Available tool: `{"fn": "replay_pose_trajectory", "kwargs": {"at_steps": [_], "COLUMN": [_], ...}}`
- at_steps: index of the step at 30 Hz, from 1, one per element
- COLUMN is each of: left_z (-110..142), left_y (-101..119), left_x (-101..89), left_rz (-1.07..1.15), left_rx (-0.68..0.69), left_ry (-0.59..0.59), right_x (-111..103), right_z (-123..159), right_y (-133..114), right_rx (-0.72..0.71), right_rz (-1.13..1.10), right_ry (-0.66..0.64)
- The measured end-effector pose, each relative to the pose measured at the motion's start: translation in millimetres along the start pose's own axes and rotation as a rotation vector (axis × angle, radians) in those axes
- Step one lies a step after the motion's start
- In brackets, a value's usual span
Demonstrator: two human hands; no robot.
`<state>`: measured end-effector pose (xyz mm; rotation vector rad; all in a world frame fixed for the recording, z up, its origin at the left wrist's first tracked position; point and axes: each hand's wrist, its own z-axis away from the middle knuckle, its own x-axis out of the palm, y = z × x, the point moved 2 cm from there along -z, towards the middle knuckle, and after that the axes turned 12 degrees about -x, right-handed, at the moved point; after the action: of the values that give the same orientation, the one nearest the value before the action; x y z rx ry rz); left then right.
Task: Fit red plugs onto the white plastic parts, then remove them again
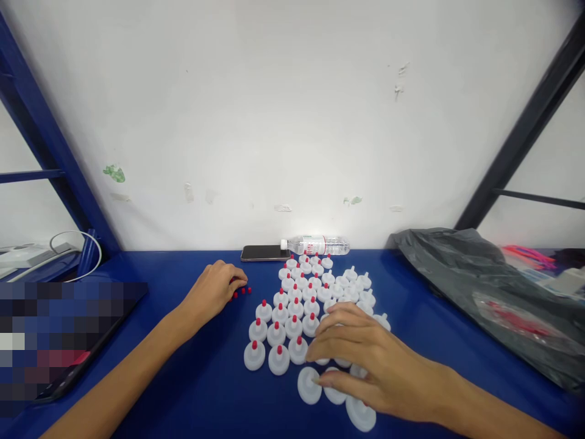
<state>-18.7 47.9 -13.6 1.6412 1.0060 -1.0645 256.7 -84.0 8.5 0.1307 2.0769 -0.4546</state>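
My left hand rests on the blue table, its fingers curled together. A speck of red shows between the fingertips, seemingly a small red cap. Beside them lie several loose red caps. My right hand reaches over a cluster of white round lids with nozzles, thumb and fingers apart. The thumb tip is at the nozzle of a bare white lid; whether it touches is hard to tell. Many lids, such as a front-left capped lid, carry red caps. Bare-nozzle lids stand on the right; some hide under my right hand.
At the wall lie a phone and a clear plastic bottle on its side. A dark grey plastic bag covers the right side. On the left are a partly pixelated dark object and a white cable.
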Motion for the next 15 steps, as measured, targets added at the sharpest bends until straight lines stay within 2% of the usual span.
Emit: {"fn": "replay_pose_trajectory", "kwargs": {"at_steps": [2, 4, 7, 9, 15], "left_z": [-0.3, -0.4, 0.2, 0.9, 4.8], "left_y": [-0.1, -0.2, 1.3, 4.1, 14.5], "left_x": [0.1, -0.2, -1.7, -3.0, -4.7], "left_rz": [-0.001, -0.004, -0.009, -0.012, -0.021], "left_rx": [0.000, -0.004, -0.020, -0.033, -0.036], "left_ry": [0.002, 0.004, 0.015, 0.028, 0.060], "right_x": [-4.7, -12.4, -25.3, -32.8, -37.4], "right_z": [1.8, 4.9, 12.9, 18.8, 23.8], "right_y": [0.6, 2.1, 6.4, 8.6, 10.4], "right_rx": [0.006, 0.060, 0.200, 0.238, 0.254], "right_rz": [0.030, 0.030, -0.075, -0.183, -0.350], "right_ry": [0.047, 0.040, -0.132, -0.249, -0.300]}}
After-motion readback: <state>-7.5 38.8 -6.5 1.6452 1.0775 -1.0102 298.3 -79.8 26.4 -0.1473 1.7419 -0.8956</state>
